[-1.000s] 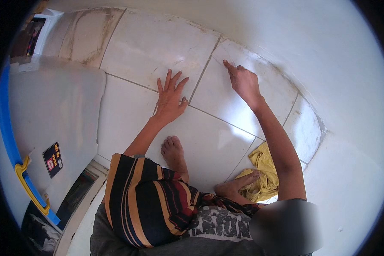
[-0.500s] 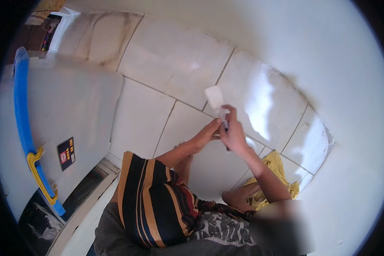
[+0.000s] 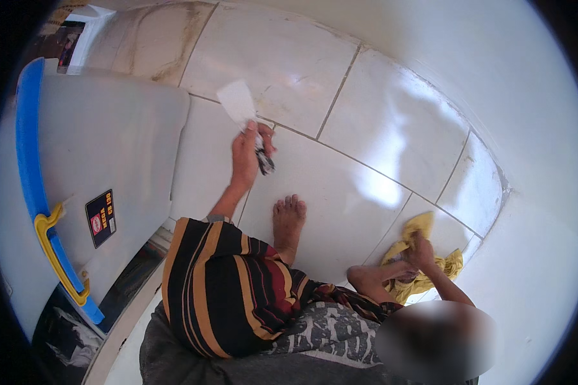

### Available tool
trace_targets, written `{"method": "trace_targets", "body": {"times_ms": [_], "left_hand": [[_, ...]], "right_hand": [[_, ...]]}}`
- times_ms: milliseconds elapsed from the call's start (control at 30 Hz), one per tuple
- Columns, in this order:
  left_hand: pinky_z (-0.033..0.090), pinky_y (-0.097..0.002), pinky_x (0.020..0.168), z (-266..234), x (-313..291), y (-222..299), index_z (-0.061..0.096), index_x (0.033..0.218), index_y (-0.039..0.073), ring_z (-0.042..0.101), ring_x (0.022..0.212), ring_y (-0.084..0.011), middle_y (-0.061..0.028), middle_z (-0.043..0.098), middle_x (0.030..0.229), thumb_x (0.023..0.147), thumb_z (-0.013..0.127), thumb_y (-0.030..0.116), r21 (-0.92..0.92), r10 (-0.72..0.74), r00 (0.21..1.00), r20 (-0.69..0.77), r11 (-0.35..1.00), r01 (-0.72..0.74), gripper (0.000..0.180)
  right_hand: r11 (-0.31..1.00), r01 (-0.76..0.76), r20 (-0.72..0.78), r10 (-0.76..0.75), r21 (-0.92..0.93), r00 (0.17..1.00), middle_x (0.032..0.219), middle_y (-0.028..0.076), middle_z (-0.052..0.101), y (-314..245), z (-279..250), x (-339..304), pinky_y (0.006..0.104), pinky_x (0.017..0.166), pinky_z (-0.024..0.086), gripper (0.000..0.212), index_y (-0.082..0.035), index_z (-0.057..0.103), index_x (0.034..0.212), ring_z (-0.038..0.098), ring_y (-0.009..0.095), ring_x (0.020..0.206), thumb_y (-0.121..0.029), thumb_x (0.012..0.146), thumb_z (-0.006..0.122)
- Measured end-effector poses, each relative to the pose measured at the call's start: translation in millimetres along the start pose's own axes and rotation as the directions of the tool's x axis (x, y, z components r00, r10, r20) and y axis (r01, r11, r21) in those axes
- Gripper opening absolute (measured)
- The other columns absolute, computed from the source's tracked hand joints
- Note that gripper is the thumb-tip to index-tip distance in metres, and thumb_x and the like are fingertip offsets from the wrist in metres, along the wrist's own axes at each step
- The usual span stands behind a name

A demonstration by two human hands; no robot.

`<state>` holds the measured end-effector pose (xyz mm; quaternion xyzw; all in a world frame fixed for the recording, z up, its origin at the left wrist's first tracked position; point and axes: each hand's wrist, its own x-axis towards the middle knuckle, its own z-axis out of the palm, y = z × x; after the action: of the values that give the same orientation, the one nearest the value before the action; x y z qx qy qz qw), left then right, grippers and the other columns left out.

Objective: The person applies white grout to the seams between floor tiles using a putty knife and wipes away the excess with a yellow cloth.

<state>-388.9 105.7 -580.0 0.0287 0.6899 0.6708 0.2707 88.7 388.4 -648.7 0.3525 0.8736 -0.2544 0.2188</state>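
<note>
Over white floor tiles [image 3: 321, 183], the left hand [image 3: 247, 151] is curled around a white flat-bladed tool [image 3: 239, 106], blade pointing away from the body; the right hand [image 3: 422, 253] grips a yellow cloth [image 3: 419, 226] by the right foot [image 3: 377, 277]. Half a second ago, both hands met at the tool.

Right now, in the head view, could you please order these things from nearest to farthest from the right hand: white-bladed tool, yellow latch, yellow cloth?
1. Yellow cloth: in the grip of the right hand.
2. White-bladed tool: further left, in the left hand.
3. Yellow latch: far left, on the box.
</note>
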Motion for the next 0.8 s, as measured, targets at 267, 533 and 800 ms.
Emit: {"method": "trace_targets", "body": {"times_ms": [267,533,800], "left_hand": [[0.05,-0.031,0.066,-26.8,22.3,59.8,0.057,0.086,0.001,0.046,0.055,-0.0092,-0.0015,0.047,0.061,0.1,0.034,0.042,0.084,0.249,0.959,-0.139,0.967,-0.239,0.049],[0.051,-0.0334,0.069,-80.2,-57.6,64.0,0.055,0.083,-0.001,0.044,0.053,-0.0108,-0.0036,0.045,0.058,0.1,0.033,0.034,0.237,0.252,0.953,-0.17,0.949,-0.209,0.045],[0.051,-0.0342,0.068,-113.3,-97.1,60.1,0.055,0.082,-0.001,0.044,0.051,-0.0109,-0.003,0.044,0.056,0.1,0.034,0.036,0.239,0.266,0.862,-0.431,0.955,-0.175,0.046]], "right_hand": [[0.537,0.843,0.221,-0.819,-0.026,0.529,0.122,0.006,0.053,-200.4,1.2,96.7,0.0384,0.092,0.042,0.037,-0.015,0.061,0.113,0.049,0.027,0.111,-0.013,0.075,0.059],[0.126,0.992,0.073,-0.989,-0.004,0.126,0.146,0.003,0.035,-387.9,51.8,183.3,0.0447,0.105,0.028,0.052,-0.011,0.045,0.133,0.026,0.025,0.138,-0.017,0.082,0.053],[0.583,0.812,-0.417,-0.743,-0.019,0.524,0.127,0.016,0.053,-491.6,32.6,264.7,0.0462,0.096,0.033,0.049,-0.005,0.051,0.126,0.041,0.03,0.128,-0.009,0.078,0.05]]}}
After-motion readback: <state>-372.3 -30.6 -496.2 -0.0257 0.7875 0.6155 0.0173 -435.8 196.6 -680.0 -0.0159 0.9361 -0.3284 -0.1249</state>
